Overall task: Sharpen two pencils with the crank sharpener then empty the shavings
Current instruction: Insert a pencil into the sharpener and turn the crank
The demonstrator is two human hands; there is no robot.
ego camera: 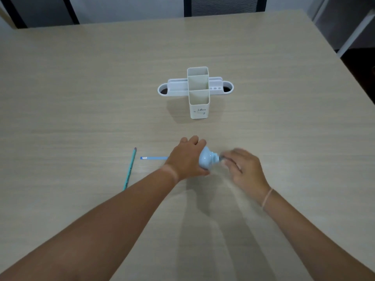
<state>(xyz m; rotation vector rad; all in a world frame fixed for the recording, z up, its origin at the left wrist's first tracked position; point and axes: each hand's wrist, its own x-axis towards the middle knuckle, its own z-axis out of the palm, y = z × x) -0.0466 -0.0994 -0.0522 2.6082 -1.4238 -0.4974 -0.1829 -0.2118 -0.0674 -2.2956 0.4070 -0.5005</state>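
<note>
Sharpener: a pale blue, rounded sharpener (206, 159) sits on the counter (81, 98), near the front, between the two hands.
Left hand: the left hand (185, 159) lies over the sharpener's left side, fingers (194, 139) curled round its far side and gripping it.
Right hand: the right hand (243, 167) is just right of the sharpener, blurred; its fingers (229, 157) are bent and pinch the small dark crank (221, 158) at the sharpener's right end.
Pencil in sharpener: a blue pencil (154, 158) lies level, pointing right; its right end passes behind the left hand towards the sharpener. A light label near its left end is too small to read.
Second pencil: a teal pencil (130, 166) lies loose on the counter, left of the first, apart from it, running towards the viewer.
Organiser: a white desk organiser (198, 94) stands farther back, well apart from the hands. Its front bears small print that looks like "idea".
</note>
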